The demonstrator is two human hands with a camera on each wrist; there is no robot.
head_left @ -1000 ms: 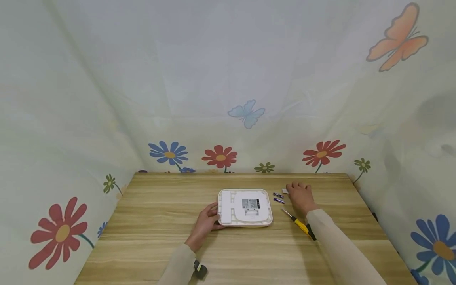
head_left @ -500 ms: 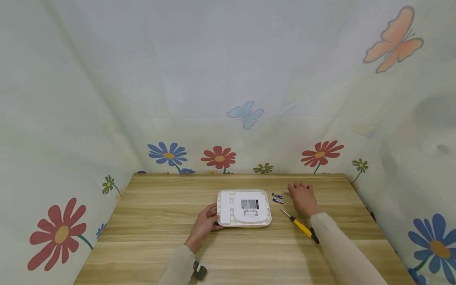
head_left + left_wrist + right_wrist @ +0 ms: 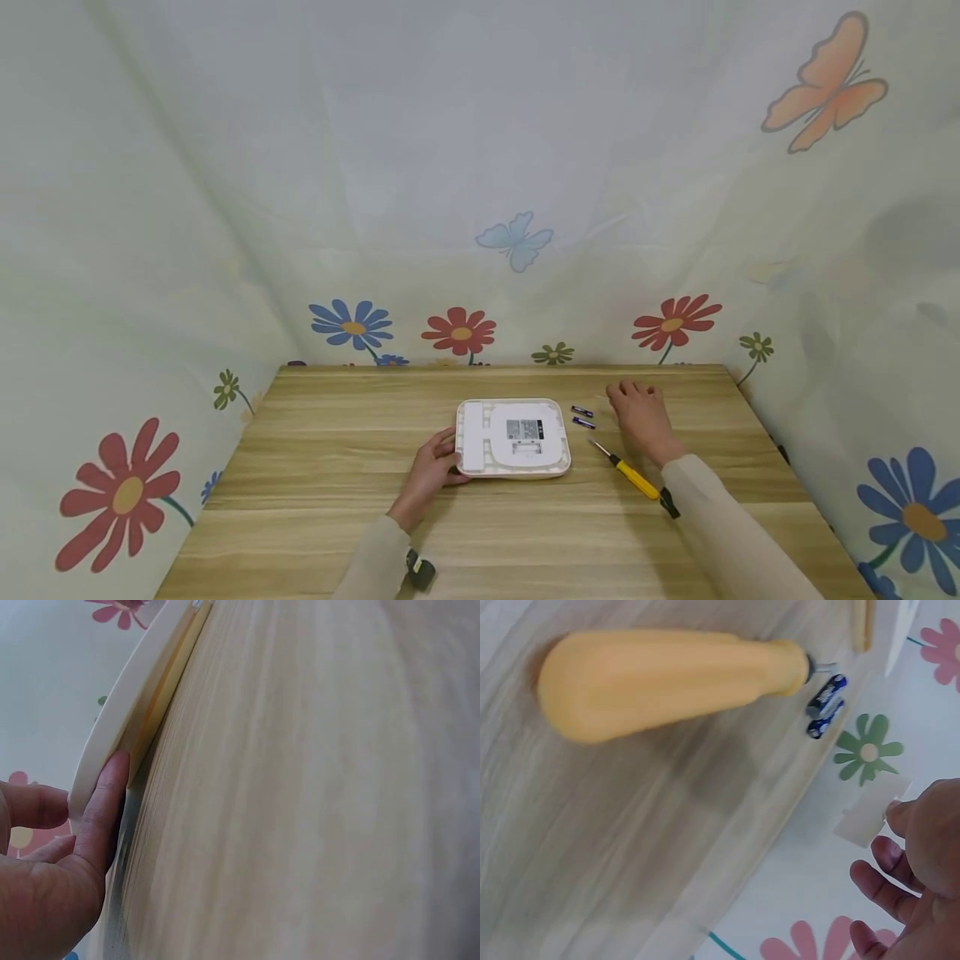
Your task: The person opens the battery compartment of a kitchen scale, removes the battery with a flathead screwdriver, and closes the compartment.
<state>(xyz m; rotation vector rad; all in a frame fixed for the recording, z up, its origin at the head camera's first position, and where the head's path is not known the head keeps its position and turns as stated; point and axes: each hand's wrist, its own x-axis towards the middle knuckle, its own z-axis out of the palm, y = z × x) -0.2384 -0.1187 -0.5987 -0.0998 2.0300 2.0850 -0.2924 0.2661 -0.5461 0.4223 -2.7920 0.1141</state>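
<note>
A white, square device (image 3: pixel 472 479) with rounded corners lies underside up on the table, its label and a small uncovered battery compartment showing. My left hand (image 3: pixel 429 473) holds its left edge; in the left wrist view, fingers (image 3: pixel 105 802) lie against the rim from both sides. Off to the right, my right hand (image 3: pixel 642 421) pinches a small white battery cover (image 3: pixel 870 810), plain in the right wrist view but hardly visible from the head. Two dark blue batteries (image 3: pixel 583 423) lie between the device and that hand.
A screwdriver (image 3: pixel 637 479) with a yellow and black handle lies by the right wrist, its tip towards the batteries. The wooden table (image 3: pixel 360 417) ends at a flower-printed cloth backdrop (image 3: pixel 405 167). Below the left sleeve is a small black object (image 3: pixel 422 571).
The white battery cover, lying flat to view beside my right fingertips a second ago, now hardly shows from the head. My right hand has shifted slightly right. The left hand stays at the device.
</note>
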